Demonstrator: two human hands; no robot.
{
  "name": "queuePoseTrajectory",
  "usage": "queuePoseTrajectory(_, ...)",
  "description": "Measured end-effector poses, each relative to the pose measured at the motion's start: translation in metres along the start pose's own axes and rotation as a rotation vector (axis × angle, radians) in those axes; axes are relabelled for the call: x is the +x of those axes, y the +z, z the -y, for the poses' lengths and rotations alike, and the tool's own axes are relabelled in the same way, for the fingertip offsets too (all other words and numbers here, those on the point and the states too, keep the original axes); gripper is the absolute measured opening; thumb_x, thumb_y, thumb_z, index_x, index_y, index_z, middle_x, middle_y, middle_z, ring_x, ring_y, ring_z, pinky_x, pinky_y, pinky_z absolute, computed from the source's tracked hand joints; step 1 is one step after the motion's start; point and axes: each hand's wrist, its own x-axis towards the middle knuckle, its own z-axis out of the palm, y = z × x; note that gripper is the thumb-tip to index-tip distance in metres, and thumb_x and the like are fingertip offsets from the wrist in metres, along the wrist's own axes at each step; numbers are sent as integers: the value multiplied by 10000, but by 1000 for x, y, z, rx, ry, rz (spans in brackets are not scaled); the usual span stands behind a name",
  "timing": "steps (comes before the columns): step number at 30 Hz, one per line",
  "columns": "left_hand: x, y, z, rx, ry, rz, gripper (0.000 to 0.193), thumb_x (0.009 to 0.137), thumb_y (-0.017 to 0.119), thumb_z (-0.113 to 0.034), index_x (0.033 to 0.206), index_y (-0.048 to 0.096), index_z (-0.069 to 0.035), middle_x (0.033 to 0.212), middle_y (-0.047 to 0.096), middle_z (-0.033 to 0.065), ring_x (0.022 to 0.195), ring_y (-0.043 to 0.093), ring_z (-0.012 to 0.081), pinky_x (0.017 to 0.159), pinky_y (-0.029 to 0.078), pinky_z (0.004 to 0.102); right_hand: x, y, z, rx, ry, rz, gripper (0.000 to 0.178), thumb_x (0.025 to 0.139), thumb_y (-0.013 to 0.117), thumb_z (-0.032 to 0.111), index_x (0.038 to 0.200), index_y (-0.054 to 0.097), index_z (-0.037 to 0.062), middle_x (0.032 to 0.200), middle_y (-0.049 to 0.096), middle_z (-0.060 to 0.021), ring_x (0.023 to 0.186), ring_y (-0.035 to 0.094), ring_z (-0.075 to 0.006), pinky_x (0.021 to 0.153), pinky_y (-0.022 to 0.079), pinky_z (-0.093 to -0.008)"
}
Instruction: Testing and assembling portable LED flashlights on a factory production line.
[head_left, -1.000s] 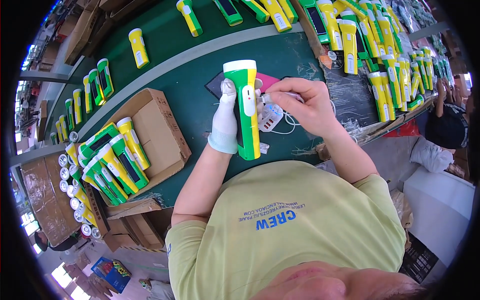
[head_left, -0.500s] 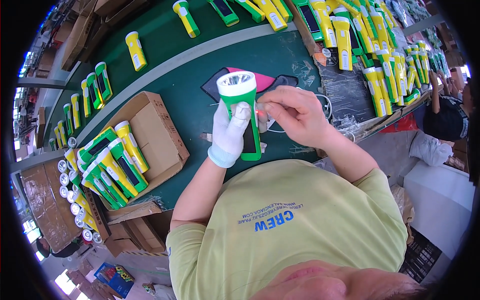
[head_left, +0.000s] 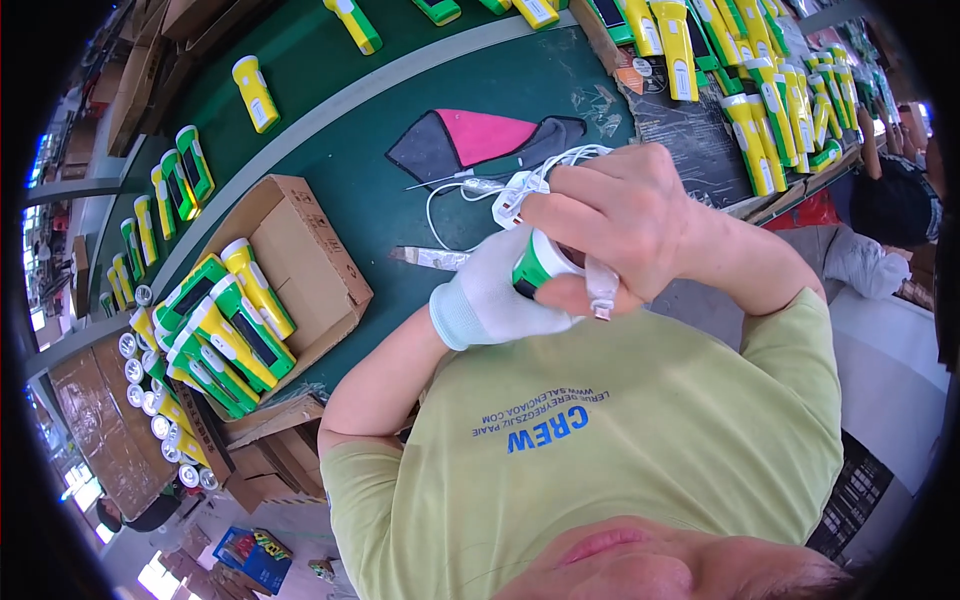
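My left hand (head_left: 495, 295), in a white glove, grips a green and white flashlight (head_left: 540, 265) close to my chest, its head end pointing up at me. My right hand (head_left: 610, 225) is bare and closes over the top of the flashlight; a white plug with its cable (head_left: 515, 195) is caught in the fingers and a small strap end (head_left: 603, 295) hangs below them. Most of the flashlight body is hidden by both hands.
An open cardboard box (head_left: 300, 260) at my left holds several green and yellow flashlights (head_left: 225, 325). A pink and black cloth (head_left: 480, 140) lies on the green table (head_left: 380, 210). More flashlights (head_left: 760, 90) line the far right. Another person (head_left: 885, 200) is at the right edge.
The flashlight was held upright out over the table; I have pulled it in toward my chest and tipped its head up, and my right hand now covers its top.
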Motion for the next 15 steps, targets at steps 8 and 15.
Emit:
queuePoseTrajectory(8,21,-13,27,28,-21,-460,316,818,739,-193,1016,541,-46,833,618,67,765,620,168,710,507,333,11,27,-27,33,342,-105,286,759,746,206,959,613,49,769,616,-59,621,616,-158,534,449,-310)
queuePoseTrajectory(15,18,-27,11,-1090,-245,-417,696,886,352,-737,1135,510,-106,674,493,43,570,488,169,542,438,306,-14,20,-32,866,685,-181,253,908,659,121,1120,636,-14,1000,643,-30,897,558,-51,772,453,-191)
